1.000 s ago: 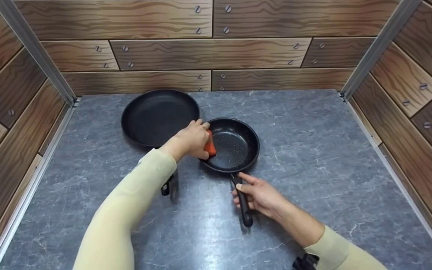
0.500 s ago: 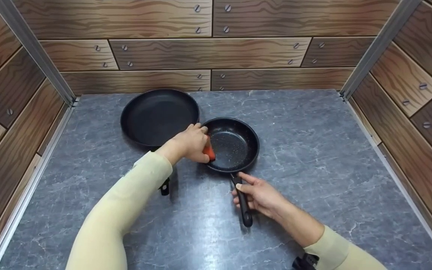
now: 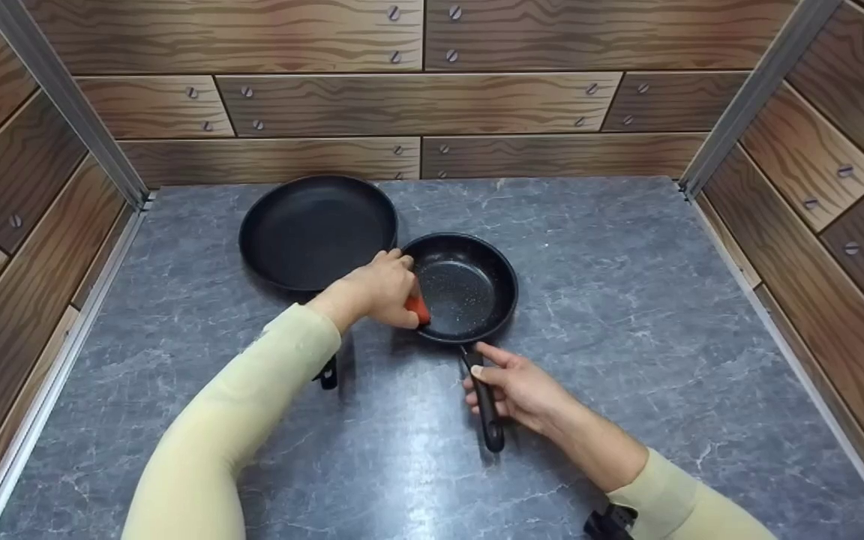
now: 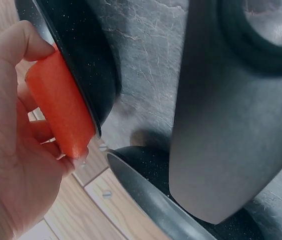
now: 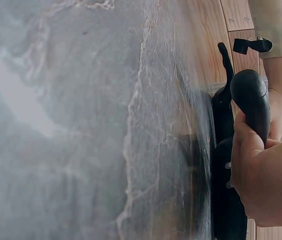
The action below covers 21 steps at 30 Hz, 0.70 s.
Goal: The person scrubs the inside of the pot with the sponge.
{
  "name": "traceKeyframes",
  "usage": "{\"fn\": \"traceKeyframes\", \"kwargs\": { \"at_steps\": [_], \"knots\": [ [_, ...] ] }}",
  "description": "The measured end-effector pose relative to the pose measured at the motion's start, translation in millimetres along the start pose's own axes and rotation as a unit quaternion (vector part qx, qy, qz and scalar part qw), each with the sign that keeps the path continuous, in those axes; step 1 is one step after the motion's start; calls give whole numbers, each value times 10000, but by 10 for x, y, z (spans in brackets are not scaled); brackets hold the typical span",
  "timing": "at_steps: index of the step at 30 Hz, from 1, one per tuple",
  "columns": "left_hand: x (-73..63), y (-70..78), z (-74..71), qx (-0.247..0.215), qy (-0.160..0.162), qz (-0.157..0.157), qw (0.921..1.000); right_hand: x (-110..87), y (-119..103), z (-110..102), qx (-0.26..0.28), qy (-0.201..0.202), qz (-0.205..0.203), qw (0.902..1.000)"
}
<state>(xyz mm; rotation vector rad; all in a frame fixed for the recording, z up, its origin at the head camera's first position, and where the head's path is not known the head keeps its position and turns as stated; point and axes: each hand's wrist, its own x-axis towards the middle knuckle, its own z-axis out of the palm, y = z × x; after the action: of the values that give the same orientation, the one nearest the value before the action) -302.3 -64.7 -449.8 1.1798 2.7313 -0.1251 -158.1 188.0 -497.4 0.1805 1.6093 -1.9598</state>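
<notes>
In the head view my left hand (image 3: 381, 289) is at the left rim of a small black speckled frying pan (image 3: 469, 292). It grips an orange sponge (image 4: 63, 105), thumb on one end and fingers curled behind, and the sponge lies against the pan's rim in the left wrist view. My right hand (image 3: 526, 394) holds that pan's black handle (image 3: 490, 420), with the thumb on top and the fingers around the far side. The right wrist view has the handle's rounded end (image 5: 249, 90) sticking out of this hand.
A larger black frying pan (image 3: 319, 232) sits at the back left, close beside the small one; its handle (image 3: 328, 373) shows past my left forearm. Wood-patterned walls (image 3: 417, 105) bound the grey marbled tabletop (image 3: 664, 315) at the back and sides.
My left hand has slid the sponge a short way along the pan's left rim, toward the near side. The right hand and both pans stay in place.
</notes>
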Motion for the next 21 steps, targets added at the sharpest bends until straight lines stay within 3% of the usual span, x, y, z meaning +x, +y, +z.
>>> {"fn": "traceKeyframes", "kwargs": {
  "at_steps": [9, 21],
  "knots": [
    [-46, 19, -3, -277, -34, 88, 9996, -5, -6, -5, -6, 18, 19, 10000],
    [-108, 99, 19, -770, 295, 675, 9943, -20, -12, 15, -29, 72, 44, 10000]
  ]
}}
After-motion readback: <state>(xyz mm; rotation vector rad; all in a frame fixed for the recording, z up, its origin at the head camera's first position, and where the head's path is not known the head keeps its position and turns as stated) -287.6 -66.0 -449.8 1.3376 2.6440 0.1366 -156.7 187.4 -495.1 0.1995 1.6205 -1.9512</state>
